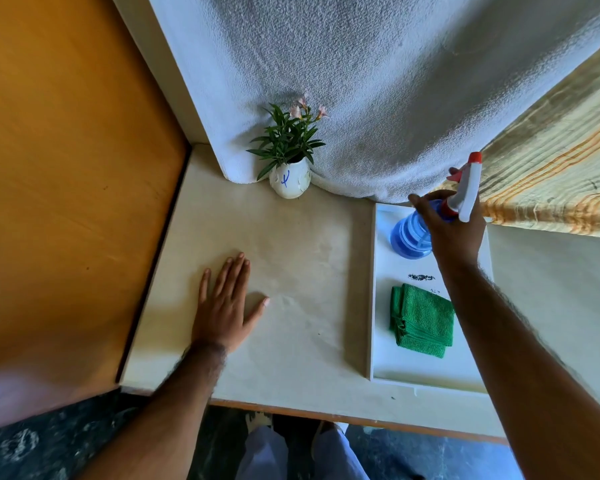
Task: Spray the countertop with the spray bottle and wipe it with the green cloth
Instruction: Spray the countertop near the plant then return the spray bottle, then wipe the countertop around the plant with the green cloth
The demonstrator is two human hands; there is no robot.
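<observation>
We see our right hand (452,225) wrapped around the neck of the translucent blue plastic spray bottle with a white-and-red trigger head (414,233), at the right of the frame; fingers closed on it, trigger head poking up past the knuckles toward the upper right. The bottle sits over the far end of the shallow white rectangular tray (374,289); we cannot tell if its base is touching the tray or just lifted. Long axis of the bottle tilts, base toward lower left, nozzle toward upper right, so the nozzle looks to be pointing away from the open work area. The folded green microfibre cloth (421,320) lies in the same tray, nearer to us than the bottle, partly under our right forearm, untouched. Our left hand (222,303) is flat and open on the pale cream countertop (309,258), fingers spread, holding nothing, left of centre. The bare counter to spray lies left of the bottle, between the two hands. We judge the bottle needs carrying left and turning so the nozzle faces the counter; right hand is the one to do it. A small white ceramic vase with a green plant and pink flowers (290,180) stands at the back edge, near the likely spray zone.
</observation>
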